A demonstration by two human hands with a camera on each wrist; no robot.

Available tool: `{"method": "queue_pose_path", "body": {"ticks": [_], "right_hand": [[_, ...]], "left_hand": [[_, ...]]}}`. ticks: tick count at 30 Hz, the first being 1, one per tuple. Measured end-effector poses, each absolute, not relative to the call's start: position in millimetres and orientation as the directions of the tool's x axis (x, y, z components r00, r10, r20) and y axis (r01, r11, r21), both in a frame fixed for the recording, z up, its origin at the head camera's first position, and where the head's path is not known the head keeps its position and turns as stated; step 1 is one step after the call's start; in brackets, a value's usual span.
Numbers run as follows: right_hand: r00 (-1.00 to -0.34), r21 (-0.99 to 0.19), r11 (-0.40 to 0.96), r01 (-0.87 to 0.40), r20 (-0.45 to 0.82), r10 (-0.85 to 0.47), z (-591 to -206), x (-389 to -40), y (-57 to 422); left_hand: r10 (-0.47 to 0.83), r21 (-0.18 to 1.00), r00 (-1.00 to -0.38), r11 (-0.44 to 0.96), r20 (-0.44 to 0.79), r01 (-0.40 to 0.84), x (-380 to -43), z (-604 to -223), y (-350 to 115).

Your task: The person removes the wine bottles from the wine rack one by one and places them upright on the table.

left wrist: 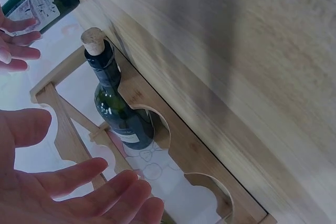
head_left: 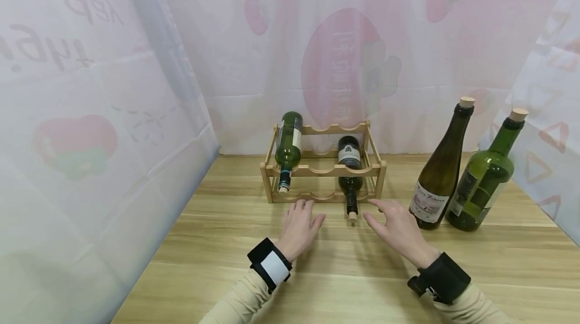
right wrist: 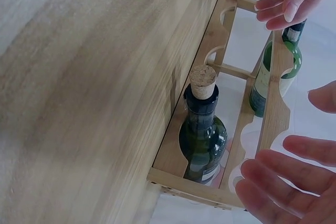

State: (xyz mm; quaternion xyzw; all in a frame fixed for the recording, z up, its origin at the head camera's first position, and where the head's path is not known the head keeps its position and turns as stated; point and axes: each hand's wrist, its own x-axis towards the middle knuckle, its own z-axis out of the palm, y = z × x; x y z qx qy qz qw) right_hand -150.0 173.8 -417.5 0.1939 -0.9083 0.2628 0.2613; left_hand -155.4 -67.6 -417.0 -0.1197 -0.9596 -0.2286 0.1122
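A wooden wine rack stands toward the back of the table. One green wine bottle lies on its upper tier at the left, neck toward me. On the lower tier at the right lies a dark wine bottle, its corked neck sticking out in front. My left hand, fingers extended, is in front of the rack's left half, holding nothing. The right hand is spread with a gap between thumb and fingers, just right of the dark bottle's cork. It holds nothing either.
Two corked bottles stand upright at the right: a dark one with a pale label near my right hand, and a green one beside it. Printed curtains hang behind the table and along its sides.
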Motion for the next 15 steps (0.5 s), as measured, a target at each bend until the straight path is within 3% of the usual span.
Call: {"method": "queue_pose_path", "body": {"ticks": [15], "right_hand": [[-0.804,-0.386,0.786,-0.483,0.551,-0.223,-415,-150,171]], "left_hand": [[0.144,0.434,-0.945,0.861,0.295,0.266,-156,-421,-80]]}}
